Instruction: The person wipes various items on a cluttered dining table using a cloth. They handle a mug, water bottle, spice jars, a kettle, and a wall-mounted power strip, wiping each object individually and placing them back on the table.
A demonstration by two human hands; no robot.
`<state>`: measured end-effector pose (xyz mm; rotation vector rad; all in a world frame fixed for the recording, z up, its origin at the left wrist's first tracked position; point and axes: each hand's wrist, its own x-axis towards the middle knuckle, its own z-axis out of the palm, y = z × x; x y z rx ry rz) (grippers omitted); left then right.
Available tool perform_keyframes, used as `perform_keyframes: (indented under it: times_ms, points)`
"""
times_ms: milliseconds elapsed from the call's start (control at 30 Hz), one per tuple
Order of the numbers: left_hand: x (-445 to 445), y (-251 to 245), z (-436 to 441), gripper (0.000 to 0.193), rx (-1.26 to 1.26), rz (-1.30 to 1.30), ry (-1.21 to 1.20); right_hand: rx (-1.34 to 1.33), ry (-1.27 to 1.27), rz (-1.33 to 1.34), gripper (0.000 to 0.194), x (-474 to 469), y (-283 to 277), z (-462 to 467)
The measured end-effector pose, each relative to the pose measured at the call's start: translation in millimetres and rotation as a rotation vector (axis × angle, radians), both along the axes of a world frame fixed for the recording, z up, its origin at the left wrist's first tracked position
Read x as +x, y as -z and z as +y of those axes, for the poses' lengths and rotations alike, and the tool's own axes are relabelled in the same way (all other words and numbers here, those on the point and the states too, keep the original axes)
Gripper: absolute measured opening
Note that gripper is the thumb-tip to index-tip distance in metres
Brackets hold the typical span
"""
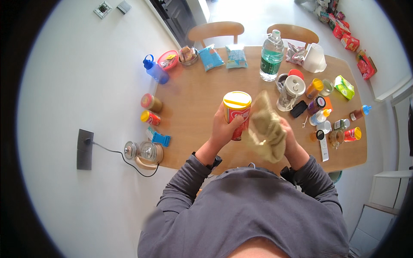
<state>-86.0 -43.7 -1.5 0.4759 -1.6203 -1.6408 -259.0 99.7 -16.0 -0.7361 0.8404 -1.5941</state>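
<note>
My left hand (222, 125) is wrapped around a red canister with a yellow lid (237, 116), its thumb across the front, and holds it upright above the table. In my right hand (289, 135) is a crumpled olive-beige cloth (269, 129), blurred as if moving, just right of the canister. Whether the cloth touches the canister I cannot tell. The wooden table (193, 100) lies beneath both hands.
At the right stand a lidded tumbler (290, 93), several jars, bottles and a white remote control (324, 149). A large water bottle (271, 58) and blue snack bags (236, 56) line the far side. Jars, a blue bottle (156, 71) and a glass kettle (150, 151) edge the left.
</note>
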Motion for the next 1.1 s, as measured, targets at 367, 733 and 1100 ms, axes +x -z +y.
perform_keyframes:
  times_ms: [367,733,1100]
  points:
    - [5,7,7,0.043,0.025,-0.067,0.014,0.105,0.213,0.075,0.029,-51,-53,-8]
    - [-5,27,7,0.040,0.329,0.058,0.090,-0.454,0.630,0.781,0.047,27,-58,-22]
    - [14,30,22,0.049,-0.180,-0.076,0.011,-0.022,0.353,0.468,0.046,63,-17,-40]
